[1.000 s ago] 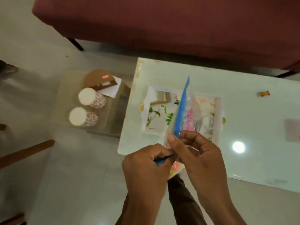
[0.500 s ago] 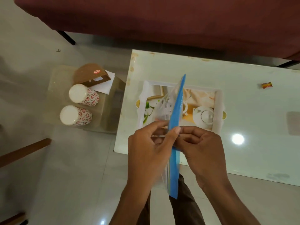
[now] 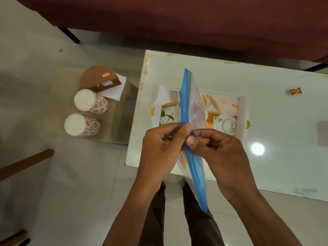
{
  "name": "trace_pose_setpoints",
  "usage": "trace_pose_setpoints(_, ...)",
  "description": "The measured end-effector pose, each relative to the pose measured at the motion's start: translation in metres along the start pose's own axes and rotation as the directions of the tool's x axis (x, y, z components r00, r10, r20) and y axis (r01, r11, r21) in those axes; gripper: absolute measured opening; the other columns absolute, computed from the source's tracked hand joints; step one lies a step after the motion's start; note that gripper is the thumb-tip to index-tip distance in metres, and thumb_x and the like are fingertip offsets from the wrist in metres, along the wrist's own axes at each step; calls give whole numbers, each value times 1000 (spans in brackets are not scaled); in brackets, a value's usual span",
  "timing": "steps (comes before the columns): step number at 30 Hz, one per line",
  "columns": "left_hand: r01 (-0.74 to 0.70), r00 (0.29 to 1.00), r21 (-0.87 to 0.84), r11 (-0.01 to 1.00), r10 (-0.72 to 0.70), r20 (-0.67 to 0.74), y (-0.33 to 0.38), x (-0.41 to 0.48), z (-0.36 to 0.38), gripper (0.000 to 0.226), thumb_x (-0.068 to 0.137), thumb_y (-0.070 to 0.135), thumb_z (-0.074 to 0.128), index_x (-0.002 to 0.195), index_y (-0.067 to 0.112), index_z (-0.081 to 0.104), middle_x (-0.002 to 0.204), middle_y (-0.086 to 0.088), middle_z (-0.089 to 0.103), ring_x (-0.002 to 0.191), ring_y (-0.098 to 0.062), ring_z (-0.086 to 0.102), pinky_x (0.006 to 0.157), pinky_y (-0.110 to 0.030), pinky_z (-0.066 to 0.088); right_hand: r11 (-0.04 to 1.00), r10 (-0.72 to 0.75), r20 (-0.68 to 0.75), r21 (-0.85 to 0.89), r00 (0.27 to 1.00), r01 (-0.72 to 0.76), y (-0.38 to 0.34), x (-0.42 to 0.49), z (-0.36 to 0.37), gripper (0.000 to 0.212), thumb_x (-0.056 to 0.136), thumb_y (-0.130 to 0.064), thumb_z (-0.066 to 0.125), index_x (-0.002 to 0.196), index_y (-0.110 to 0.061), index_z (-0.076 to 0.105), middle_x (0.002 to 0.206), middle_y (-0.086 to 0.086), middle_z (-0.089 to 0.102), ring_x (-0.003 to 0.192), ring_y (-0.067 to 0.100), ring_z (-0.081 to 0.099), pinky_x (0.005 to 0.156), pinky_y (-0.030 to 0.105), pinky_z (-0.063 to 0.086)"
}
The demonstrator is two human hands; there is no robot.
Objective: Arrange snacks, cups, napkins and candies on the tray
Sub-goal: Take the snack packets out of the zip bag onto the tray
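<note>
Glossy white table (image 3: 266, 96) on pale tiled floor (image 3: 71, 174) — maroon sofa (image 3: 177, 20) behind.

Above the tray (image 3: 242, 110) hangs a zip bag (image 3: 188, 107), held by both hands (image 3: 160, 148) and blocking its left half. The table (image 3: 276, 166) to the right lies open, save one candy (image 3: 295, 91) far off.

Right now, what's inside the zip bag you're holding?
Both hands, left hand and right hand, pinch the zip bag at its blue seal. Pink shapes show through the plastic; what they are stays unclear.
</note>
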State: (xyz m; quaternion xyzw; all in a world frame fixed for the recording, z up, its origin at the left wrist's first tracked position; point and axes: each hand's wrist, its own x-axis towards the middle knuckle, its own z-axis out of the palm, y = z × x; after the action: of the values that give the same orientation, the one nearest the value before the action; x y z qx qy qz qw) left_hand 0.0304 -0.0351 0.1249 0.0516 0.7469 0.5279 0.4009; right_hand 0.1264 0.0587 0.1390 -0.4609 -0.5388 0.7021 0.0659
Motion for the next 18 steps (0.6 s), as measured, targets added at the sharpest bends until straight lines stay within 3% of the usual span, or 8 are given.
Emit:
trace_pose_setpoints(4,-91,996,27,995,91,-13,-3,3,0,22,98,23,59,111,13,73,97,-3,78,90,-14,75,78,-35,63,998,47,-6,46,999,-46,3,2,1,25,74,-38,71,94,-25,78,87,-5,78,85,10,74,80,23,58)
trace_pose_setpoints(6,-116,993,64,991,118,-30,-3,4,1,21,100,20,56,114,14,69,100,-2,77,92,-11,74,77,-29,62,999,31,-44,17,999,-30,4,2,4,19,78,-39,71,92,-27,77,86,-8,78,84,8,73,79,22,57)
trace_pose_setpoints(9,-167,979,212,963,188,-82,-3,4,8,18,99,26,56,109,15,66,98,6,75,89,-4,72,73,-21,61,975,-138,-148,-192,979,108,7,2,9,4,87,-31,70,87,-29,74,76,-13,74,77,0,71,66,6,50)
trace_pose_setpoints(11,-178,975,272,946,208,-85,0,2,15,24,95,40,59,99,17,66,91,15,71,87,2,70,68,-15,59,901,-317,-178,-362,931,238,7,3,12,4,90,-25,68,91,-26,72,76,-17,71,77,-3,68,64,3,48)
trace_pose_setpoints(13,-183,974,284,941,212,-74,3,2,20,25,93,46,58,91,21,63,86,18,69,84,1,69,68,-19,60,840,-430,-168,-434,887,325,6,4,15,5,91,-20,67,93,-22,71,79,-16,69,77,-1,67,64,3,48)
trace_pose_setpoints(15,-198,970,299,933,231,-79,5,4,20,19,98,38,54,88,23,59,85,16,68,83,-4,70,69,-28,62,828,-464,-171,-433,869,357,5,4,16,1,90,-20,69,91,-20,70,77,-17,67,75,-1,67,64,3,48)
trace_pose_setpoints(18,-262,948,370,891,309,-73,5,8,19,18,102,25,52,88,17,57,85,1,70,77,-14,70,64,-37,62,831,-469,-201,-429,860,353,1,5,15,2,88,-19,71,87,-20,69,73,-18,66,71,1,67,61,5,49)
